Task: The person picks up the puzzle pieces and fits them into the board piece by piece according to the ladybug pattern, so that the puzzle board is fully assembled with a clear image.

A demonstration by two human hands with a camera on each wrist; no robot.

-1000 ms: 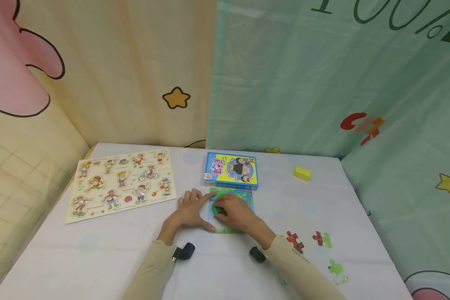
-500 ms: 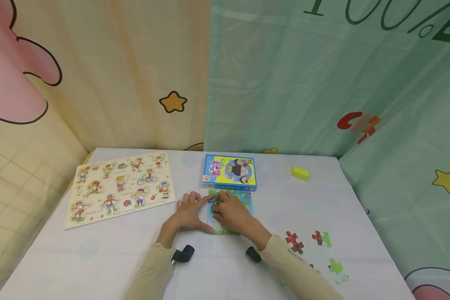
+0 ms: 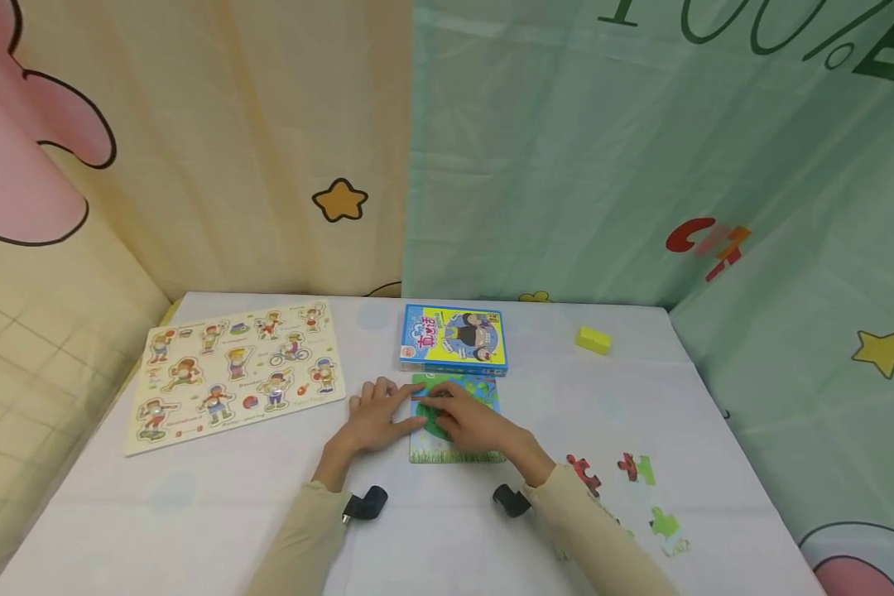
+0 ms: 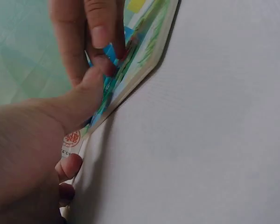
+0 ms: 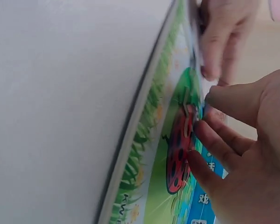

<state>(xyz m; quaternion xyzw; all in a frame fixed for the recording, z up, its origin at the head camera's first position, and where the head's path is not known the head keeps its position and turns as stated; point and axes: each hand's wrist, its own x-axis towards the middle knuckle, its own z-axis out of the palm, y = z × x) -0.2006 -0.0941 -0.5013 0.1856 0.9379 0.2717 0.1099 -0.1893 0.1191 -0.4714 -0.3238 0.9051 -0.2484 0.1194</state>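
The ladybug puzzle [image 3: 434,448] is lying on the desk [image 3: 603,406], just on the near side of the blue box [image 3: 453,339]. The left hand [image 3: 371,428] is touching its left edge, thumb and fingers spreading apart. The right hand [image 3: 478,424] is touching its top, fingers staying a little apart.

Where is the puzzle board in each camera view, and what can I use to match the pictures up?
Head: the puzzle board lies just below the picture's centre, partly covered by the right hand.
Left wrist: upper middle, seen at a steep slant.
Right wrist: a steep diagonal through the middle, from top to bottom.
Shared landmark: the printed grass along one edge.
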